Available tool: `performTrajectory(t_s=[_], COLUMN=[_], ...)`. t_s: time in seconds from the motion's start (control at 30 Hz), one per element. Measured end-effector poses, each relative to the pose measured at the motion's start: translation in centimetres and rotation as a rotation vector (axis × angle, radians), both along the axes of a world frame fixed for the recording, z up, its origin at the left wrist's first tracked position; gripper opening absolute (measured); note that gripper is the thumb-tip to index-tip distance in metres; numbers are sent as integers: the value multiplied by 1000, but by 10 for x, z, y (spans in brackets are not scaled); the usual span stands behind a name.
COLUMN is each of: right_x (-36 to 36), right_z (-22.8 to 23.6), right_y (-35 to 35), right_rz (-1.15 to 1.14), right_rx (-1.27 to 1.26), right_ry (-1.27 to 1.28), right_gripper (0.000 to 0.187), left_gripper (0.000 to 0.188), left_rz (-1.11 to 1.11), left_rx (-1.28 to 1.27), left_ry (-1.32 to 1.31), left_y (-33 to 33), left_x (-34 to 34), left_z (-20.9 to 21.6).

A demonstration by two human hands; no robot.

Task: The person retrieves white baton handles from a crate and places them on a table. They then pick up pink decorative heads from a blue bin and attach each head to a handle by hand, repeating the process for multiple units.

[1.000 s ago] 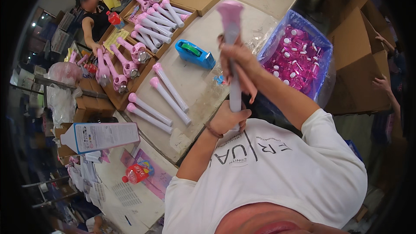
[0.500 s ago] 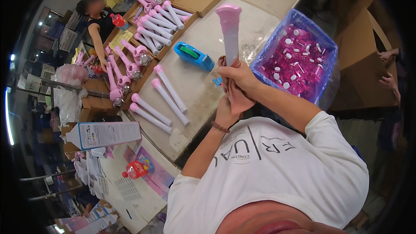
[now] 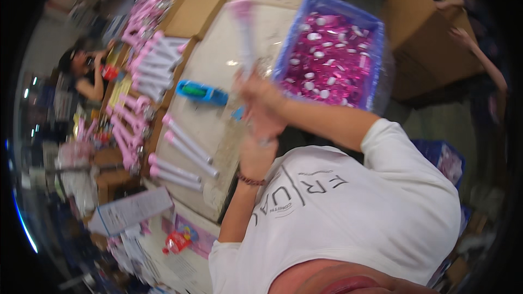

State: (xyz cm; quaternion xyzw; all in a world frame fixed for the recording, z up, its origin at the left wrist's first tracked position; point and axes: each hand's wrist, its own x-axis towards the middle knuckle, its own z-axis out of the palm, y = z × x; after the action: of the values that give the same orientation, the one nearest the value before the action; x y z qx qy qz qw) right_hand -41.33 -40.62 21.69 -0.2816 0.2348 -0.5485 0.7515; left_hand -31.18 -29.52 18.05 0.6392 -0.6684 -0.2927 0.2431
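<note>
Both my hands are together in front of my chest, on the lower end of a white tube with a flared pink end (image 3: 245, 35), held upright and smeared by motion. My right hand (image 3: 262, 97) is closed round the tube. Just below, my left hand (image 3: 258, 152) is closed at its base, its fingers partly hidden and blurred. A blue tape dispenser (image 3: 201, 93) with a green core sits left of the tube. Several similar white tubes with pink ends (image 3: 187, 146) lie on the table nearer my left arm.
A blue-lined bin (image 3: 376, 57) of pink bottles with white caps stands at right, beside a large carton (image 3: 430, 38) with another person's hands at it. Cardboard trays (image 3: 199, 10), pink toy parts (image 3: 126, 130), a printed box (image 3: 133, 210) and a red-labelled bottle (image 3: 177, 243) are at left. A person sits far left.
The view has swung, shifting table, bin and my hands leftward. My hands stay together on the tube. The person at far left has raised a hand toward the head.
</note>
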Motion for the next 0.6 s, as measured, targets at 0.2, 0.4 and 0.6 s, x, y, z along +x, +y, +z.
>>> performTrajectory(t_s=[0.2,0.4,0.6], right_x=[-24,-30,-53], right_z=[-4,11,17], right_y=[32,67,79], right_rz=[277,825,788], right_rx=[-106,-390,-274], right_ry=[205,600,517], right_gripper=[14,13,26], left_gripper=[87,71,21], left_rz=[-166,-303,-277], left_rx=[212,24,-215], left_ry=[526,1054,1468], left_y=[-1,-25,-43], left_x=[26,49,41], left_z=[19,24,33])
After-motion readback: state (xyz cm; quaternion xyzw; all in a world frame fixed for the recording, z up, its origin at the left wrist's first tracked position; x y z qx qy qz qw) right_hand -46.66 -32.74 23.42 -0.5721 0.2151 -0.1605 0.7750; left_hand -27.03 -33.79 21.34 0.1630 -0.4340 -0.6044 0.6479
